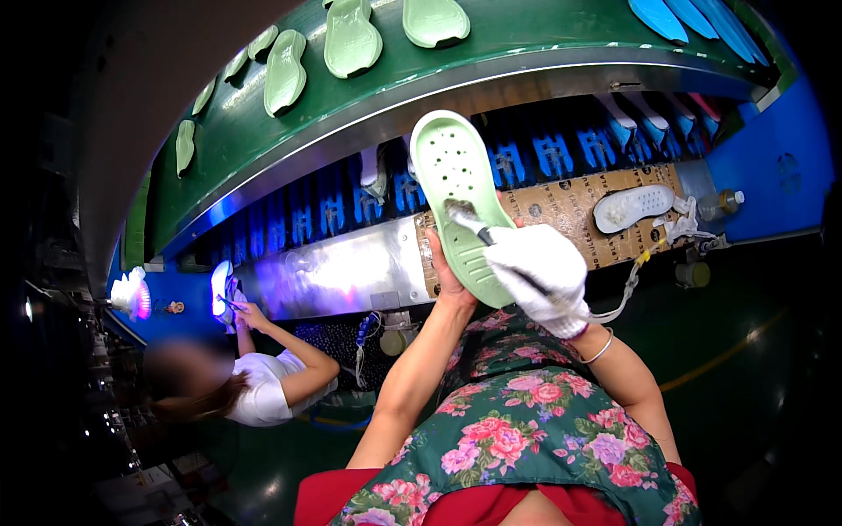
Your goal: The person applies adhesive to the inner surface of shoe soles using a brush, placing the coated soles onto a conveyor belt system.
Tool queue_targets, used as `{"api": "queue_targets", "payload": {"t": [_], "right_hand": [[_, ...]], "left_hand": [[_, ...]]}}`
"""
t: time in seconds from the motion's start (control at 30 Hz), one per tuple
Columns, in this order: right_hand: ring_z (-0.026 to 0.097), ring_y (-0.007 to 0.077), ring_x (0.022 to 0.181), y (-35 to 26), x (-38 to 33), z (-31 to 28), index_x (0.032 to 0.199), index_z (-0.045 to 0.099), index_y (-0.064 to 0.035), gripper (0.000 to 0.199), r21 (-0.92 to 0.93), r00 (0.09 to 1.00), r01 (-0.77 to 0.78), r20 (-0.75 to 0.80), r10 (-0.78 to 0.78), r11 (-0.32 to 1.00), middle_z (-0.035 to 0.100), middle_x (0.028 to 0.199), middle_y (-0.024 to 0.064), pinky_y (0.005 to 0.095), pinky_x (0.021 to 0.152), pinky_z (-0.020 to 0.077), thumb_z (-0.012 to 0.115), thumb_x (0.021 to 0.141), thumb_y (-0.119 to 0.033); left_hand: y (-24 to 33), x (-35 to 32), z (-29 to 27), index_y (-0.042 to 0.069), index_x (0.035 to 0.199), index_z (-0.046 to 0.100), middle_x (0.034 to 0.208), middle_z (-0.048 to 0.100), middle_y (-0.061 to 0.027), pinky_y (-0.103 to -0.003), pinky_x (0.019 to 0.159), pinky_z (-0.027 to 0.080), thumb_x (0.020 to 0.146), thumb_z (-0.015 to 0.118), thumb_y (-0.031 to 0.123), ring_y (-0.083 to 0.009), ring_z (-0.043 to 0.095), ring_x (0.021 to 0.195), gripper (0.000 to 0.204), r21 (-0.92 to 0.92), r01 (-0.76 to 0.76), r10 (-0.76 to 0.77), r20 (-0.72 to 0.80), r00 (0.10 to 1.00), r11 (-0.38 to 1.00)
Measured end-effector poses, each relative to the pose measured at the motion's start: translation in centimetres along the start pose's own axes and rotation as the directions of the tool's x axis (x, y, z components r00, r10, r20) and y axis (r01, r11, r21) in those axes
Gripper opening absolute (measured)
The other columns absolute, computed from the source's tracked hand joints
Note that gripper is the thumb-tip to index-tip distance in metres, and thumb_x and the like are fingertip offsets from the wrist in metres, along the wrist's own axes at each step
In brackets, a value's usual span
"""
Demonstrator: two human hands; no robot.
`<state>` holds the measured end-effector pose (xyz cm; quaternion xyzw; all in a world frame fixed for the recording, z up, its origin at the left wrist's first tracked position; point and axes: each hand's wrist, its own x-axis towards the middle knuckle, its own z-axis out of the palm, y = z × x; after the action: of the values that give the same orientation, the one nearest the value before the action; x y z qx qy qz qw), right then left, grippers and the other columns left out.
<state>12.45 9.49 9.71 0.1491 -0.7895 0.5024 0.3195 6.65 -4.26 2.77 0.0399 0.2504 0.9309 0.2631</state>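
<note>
While lettered cardboard (553, 203) lies beyond, left grip (447, 273) clasps sole (464, 182), right grip (539, 279) pinches brush (468, 218).

Green conveyor belt (535, 39) up top, blue soles (660, 21) at its right end. Metal table (342, 279) below, cardboard sheet (561, 209) on it, white sole (621, 213) on that; clear bottle (728, 202) farther right. Co-worker in white shirt (267, 386) at left, yellow floor line (715, 361) at right.
</note>
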Motion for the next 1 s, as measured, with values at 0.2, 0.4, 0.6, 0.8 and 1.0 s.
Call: {"api": "queue_targets", "payload": {"t": [0.2,0.4,0.6,0.8,1.0], "right_hand": [[0.071,0.0271,0.081,-0.1,0.1,0.3,0.091,0.076,-0.0048,0.018,0.221,0.993,-0.106,0.08,0.09,0.969,0.074,0.087,0.0106,0.035,0.072,0.0554,0.077,0.074,-0.002],[0.071,0.0284,0.083,-1.0,-0.3,1.6,0.096,0.075,-0.0075,0.022,0.003,0.986,0.087,0.145,-0.087,0.996,0.073,0.093,0.0105,0.036,0.076,0.0558,0.077,0.075,-0.003],[0.071,0.0248,0.081,-0.7,0.1,1.3,0.092,0.075,-0.0063,0.017,0.197,0.985,-0.149,0.113,0.129,0.969,0.074,0.093,0.0093,0.0342,0.073,0.0556,0.078,0.075,-0.003],[0.071,0.026,0.083,-0.6,-1.0,1.8,0.097,0.076,-0.0105,0.023,0.113,0.955,0.076,0.278,-0.105,0.991,0.074,0.096,0.0071,0.0355,0.073,0.0557,0.078,0.074,-0.003],[0.071,0.0227,0.083,-0.3,-1.1,1.7,0.097,0.076,-0.0087,0.02,0.091,0.967,-0.067,0.25,0.042,0.994,0.074,0.098,0.0086,0.0337,0.072,0.0553,0.077,0.078,-0.005]], "left_hand": [[0.7,1.2,0.2,0.006,0.149,0.035,0.131,0.056,-0.0234,-0.054,0.088,0.056,0.08,0.041,0.087,-0.0395,0.064,0.106,0.106,-0.249,-0.024,0.048,0.089,0.995,0.968],[1.8,1.8,-0.6,0.013,0.153,0.03,0.147,0.045,-0.0096,-0.066,0.089,0.052,0.082,0.041,0.085,-0.038,0.058,0.117,0.101,-0.288,0.051,-0.009,0.148,0.989,0.956],[2.8,2.3,-1.0,0.014,0.152,0.033,0.146,0.046,-0.0079,-0.065,0.088,0.051,0.083,0.043,0.083,-0.0368,0.057,0.116,0.098,-0.293,0.004,0.044,0.157,0.987,0.956],[4.0,2.6,-1.9,0.018,0.156,0.026,0.149,0.04,-0.0187,-0.064,0.089,0.051,0.088,0.045,0.072,-0.0459,0.052,0.119,0.089,-0.35,0.129,-0.023,0.292,0.956,0.928],[5.3,3.4,-3.3,0.011,0.155,0.028,0.148,0.041,-0.0212,-0.06,0.088,0.053,0.081,0.05,0.076,-0.0464,0.055,0.116,0.101,-0.221,0.263,-0.169,0.371,0.913,0.939]]}}
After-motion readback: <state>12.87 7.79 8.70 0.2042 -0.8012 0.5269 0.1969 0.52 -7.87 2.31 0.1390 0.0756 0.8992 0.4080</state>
